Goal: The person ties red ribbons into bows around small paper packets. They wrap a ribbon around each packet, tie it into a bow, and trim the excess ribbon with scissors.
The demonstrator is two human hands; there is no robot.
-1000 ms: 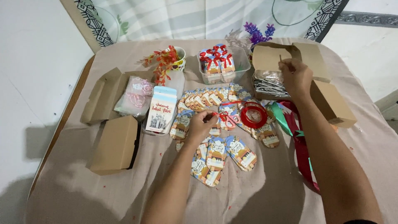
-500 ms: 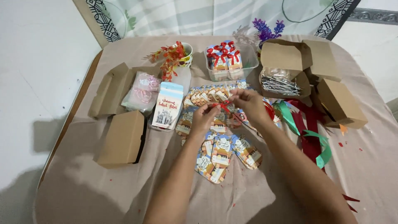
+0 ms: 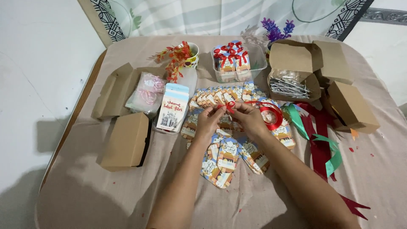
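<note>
Above the spread of printed tags point(image 3: 229, 152) on the worktop point(image 3: 85, 195), both hands, left point(image 3: 208, 120) and right point(image 3: 250, 118), pinch a red ribbon point(image 3: 263, 111) between their fingertips.

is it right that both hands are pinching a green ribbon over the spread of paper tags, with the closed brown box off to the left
Not quite: the ribbon between the left hand and right hand is red, not green, as the head view shows. Green ribbon strips lie untouched to the right. The rest holds: the hands work over the paper tags, and the closed brown box sits to the left.
</note>
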